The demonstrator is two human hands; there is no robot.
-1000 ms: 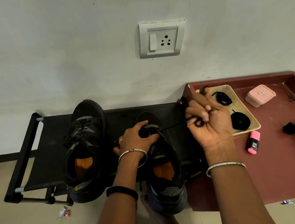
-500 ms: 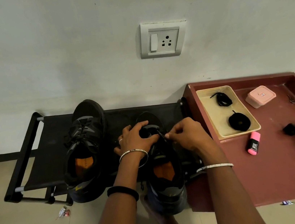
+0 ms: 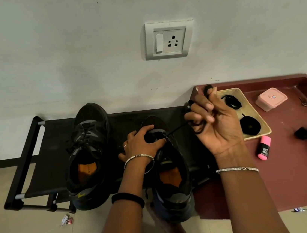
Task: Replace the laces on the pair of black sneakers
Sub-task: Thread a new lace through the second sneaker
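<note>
Gripping toe end of black sneaker (image 3: 172,182) with left hand (image 3: 142,142), fingers curled over it, steadying it on black rack (image 3: 54,150). Pinching black lace (image 3: 177,129) in raised right hand (image 3: 218,127), fingers curled, palm facing camera, pulling it taut from the eyelets. Seeing laced sneaker (image 3: 88,151) standing just left on same rack, two lace bundles (image 3: 249,125) lying in beige tray (image 3: 248,108) just behind right hand
</note>
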